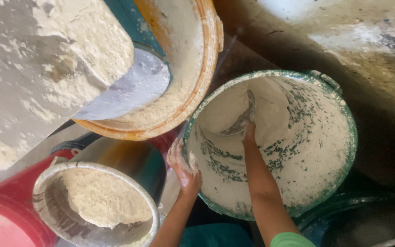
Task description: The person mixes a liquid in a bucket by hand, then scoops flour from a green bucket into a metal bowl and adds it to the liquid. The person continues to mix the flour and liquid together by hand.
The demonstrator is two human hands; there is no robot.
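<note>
The right hand point(248, 131) reaches deep into the green bucket point(339, 151), fingers closed around a metal scoop point(243, 116) that lies against the pale flour point(222, 112) heaped at the bucket's far left wall. The left hand point(184, 167), dusted white, clasps the bucket's near left rim, fingers curled over the edge. The bucket sits straight ahead of the person, its inside smeared with flour and showing green streaks.

Just left of the left hand stands a metal bowl point(46, 206) holding a mound of coarse flour. Beyond it, touching the bucket's upper left rim, is an orange basin point(204, 68), flour-coated inside, with a grey chute point(133, 87) dipping into it from a flour-crusted machine point(33, 68). A red tub point(5, 215) lies at the lower left corner.
</note>
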